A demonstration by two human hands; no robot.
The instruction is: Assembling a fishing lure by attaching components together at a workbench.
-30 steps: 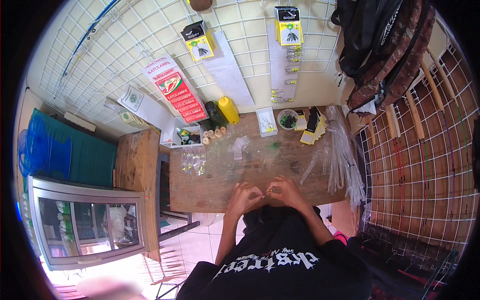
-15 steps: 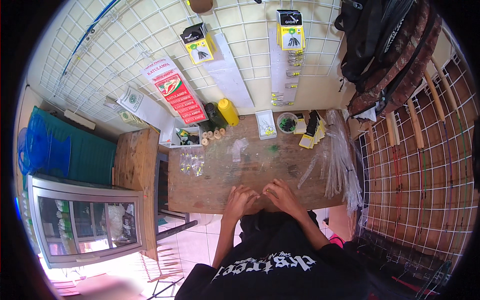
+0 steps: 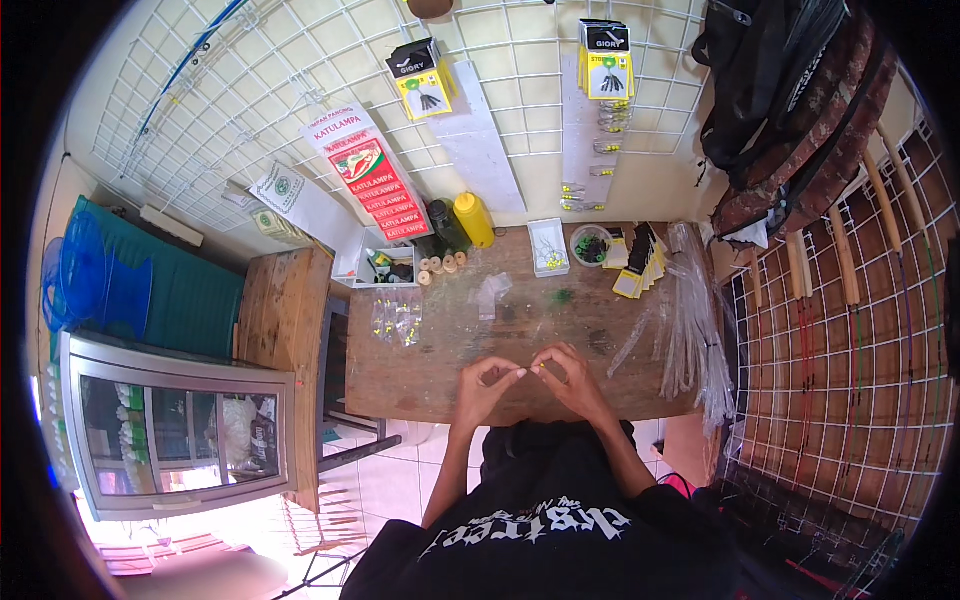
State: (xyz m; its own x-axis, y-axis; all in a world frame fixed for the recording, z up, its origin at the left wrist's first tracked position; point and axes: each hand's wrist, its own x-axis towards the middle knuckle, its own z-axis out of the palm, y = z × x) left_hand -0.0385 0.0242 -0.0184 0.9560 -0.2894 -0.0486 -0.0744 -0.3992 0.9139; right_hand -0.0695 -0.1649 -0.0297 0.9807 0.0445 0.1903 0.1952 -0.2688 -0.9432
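Over the near part of the wooden table [image 3: 450,385], my left hand [image 3: 488,385] and my right hand [image 3: 565,380] face each other, fingertips close together. A tiny yellow piece [image 3: 541,366] shows at the pinched thumb and forefinger of the right hand; its kind is too small to tell. My left thumb and forefinger are pinched too, on something I cannot make out. Beyond the hands stands a white tray [image 3: 535,262] holding small yellow-tipped pieces [image 3: 553,260]. Beside it is a round clear tub [image 3: 578,250] with dark and green bits.
Small clear packets [image 3: 398,318] with yellow pieces lie at the left, near wooden spools [image 3: 436,265] and a yellow bottle [image 3: 473,220]. Black-and-yellow cards [image 3: 636,265] and long plastic sleeves [image 3: 690,320] cover the right side. A glass-doored cabinet [image 3: 180,440] stands left.
Both hands have lifted slightly and turned, so the pinched fingertips and the yellow piece now show more plainly. The whole view has shifted a little.
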